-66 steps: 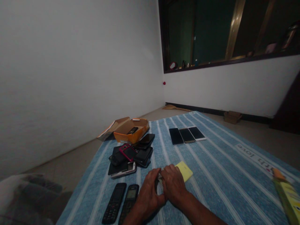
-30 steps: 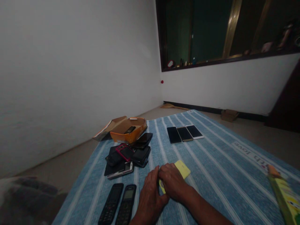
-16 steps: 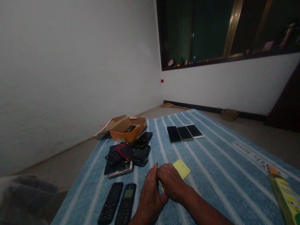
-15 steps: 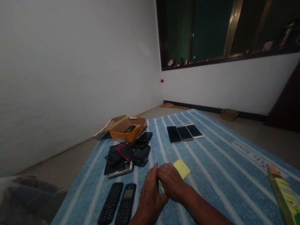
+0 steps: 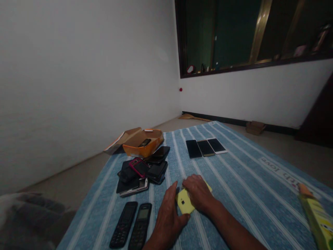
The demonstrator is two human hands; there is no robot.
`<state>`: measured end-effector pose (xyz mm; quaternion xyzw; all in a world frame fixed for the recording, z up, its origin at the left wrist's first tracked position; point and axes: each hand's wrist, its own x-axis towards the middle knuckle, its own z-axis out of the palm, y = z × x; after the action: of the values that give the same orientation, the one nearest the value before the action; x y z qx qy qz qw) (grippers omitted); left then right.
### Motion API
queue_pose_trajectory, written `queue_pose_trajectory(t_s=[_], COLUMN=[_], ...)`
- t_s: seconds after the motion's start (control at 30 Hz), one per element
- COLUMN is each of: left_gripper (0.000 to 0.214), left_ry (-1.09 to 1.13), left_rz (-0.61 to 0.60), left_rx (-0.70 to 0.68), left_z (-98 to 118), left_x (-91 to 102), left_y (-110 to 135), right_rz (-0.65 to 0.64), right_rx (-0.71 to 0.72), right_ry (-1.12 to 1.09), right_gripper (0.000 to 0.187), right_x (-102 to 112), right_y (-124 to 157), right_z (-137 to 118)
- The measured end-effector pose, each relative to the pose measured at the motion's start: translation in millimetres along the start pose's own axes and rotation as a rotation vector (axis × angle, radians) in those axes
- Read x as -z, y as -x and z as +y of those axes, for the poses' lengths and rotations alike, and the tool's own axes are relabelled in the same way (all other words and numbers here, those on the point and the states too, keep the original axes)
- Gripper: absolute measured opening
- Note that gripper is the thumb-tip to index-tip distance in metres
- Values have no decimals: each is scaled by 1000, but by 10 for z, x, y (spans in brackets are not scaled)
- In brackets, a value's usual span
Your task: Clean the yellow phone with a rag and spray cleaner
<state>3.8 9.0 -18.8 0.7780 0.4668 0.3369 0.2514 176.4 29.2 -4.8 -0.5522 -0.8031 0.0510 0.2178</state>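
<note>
A yellow phone [image 5: 184,203], with a small dark square on its upward face, lies at a slant on the blue striped cloth. My right hand [image 5: 199,192] is laid across its middle, fingers curled over the far edge. Along the left end of the phone rests my left hand [image 5: 168,217], its fingers stretched out and the thumb spread toward the near edge. Left of that hand, two black keypad phones [image 5: 123,225] [image 5: 141,224] lie side by side. Part of the yellow phone is hidden under my right hand.
A heap of phones [image 5: 142,173] lies before an open orange box [image 5: 137,150] with a phone inside. Three phones [image 5: 206,148] sit in a row further back. A yellow packet [image 5: 316,220] is at the right edge, a plastic bag [image 5: 31,218] at the lower left.
My right hand has shifted up and right, away from my left hand. The gap between them now shows the yellow phone's left end with its dark square.
</note>
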Motion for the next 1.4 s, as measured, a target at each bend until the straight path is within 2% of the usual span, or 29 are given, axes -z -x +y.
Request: queue_pose_trajectory(t_s=[0.17, 0.27, 0.4, 0.6, 0.73, 0.87, 1.0, 1.3, 1.4], left_gripper=[92, 91, 93, 92, 89, 82, 76, 65, 71], left_ry=[9, 16, 24, -15, -80, -142, -175, -179, -156], left_rz=[22, 29, 38, -28, -48, -60, -67, -85, -77], left_rx=[-31, -19, -24, 16, 49, 14, -24, -16, -1], left_z=[-36, -49, -32, 57, 74, 59, 91, 189, 160], left_x=[-38, -49, -37, 22, 38, 38, 51, 90, 66], left_y=[4, 6, 3, -2, 6, 16, 7, -10, -5], right_rz=[13, 14, 2, -6, 39, 74, 82, 115, 135], right_rx=[148, 157, 110, -7, -131, -222, -235, -330, -229], right_ry=[-58, -49, -25, 22, 40, 65, 112, 183, 120], right_gripper=[24, 22, 22, 25, 31, 35, 31, 27, 27], right_x=[-91, -97, -38, 38, 63, 52, 41, 82, 39], right_y=[9, 13, 14, 20, 52, 84, 90, 81, 89], right_z=[-184, -208, -139, 85, 285, 389, 360, 241, 149])
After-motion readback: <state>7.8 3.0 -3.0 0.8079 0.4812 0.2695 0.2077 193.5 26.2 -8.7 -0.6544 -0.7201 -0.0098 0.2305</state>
